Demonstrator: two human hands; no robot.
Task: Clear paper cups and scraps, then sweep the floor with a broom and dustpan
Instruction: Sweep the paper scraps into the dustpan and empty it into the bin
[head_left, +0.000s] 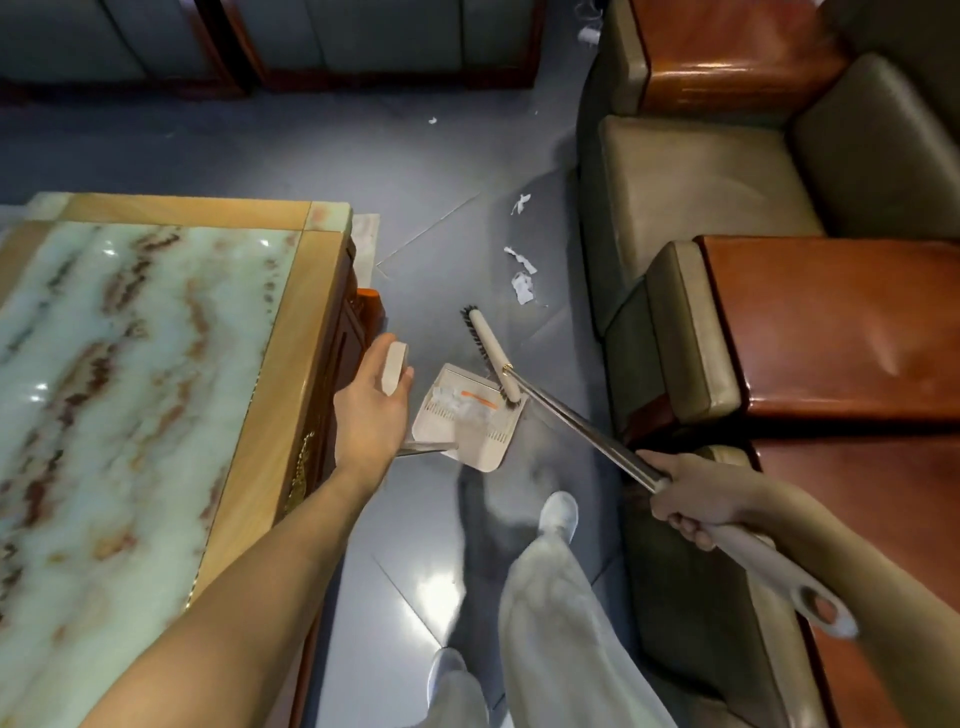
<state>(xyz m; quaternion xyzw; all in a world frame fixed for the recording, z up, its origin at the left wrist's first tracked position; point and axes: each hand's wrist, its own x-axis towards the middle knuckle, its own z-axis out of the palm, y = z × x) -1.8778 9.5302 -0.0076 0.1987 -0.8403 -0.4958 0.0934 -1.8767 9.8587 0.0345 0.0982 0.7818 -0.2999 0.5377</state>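
Gripping the beige top of the dustpan handle (395, 368) with the left hand (371, 410), thumb on one side and curled fingers on the other, and hiding most of the shaft below behind palm and wrist; only a short grey stretch on show near the pan. Hard to read inside the dustpan (485, 452): a blurred pale heap of paper scraps (465, 408) and a thin orange strip (480, 399). Cannot tell whether resting flat on the grey floor (311, 156) or lifted just off it. Set between the marble-topped table (130, 338) and the sofa (701, 192), just ahead of two pale shoes (558, 512), mouth turned away and to the right, toothed rim nearer the body. Clasped in the right hand (685, 493), fingers wrapped fully round where steel shaft meets beige grip: the broom (582, 431). Long axis running from the hanging loop at lower right, up and left across the frame, down to the broom head (491, 348). Head itself lying lengthwise away from the body, near end over the pan's far right corner, far end pointing toward loose scraps (522, 286) on the floor by the sofa front; dark bristles showing along its left edge only. Farther off, white bits (521, 203) too small to identify, and a white piece (589, 34) near the top edge, blurred. Sofa and reddish wooden armrests (831, 322) cropped at the right edge; table cropped at the left.
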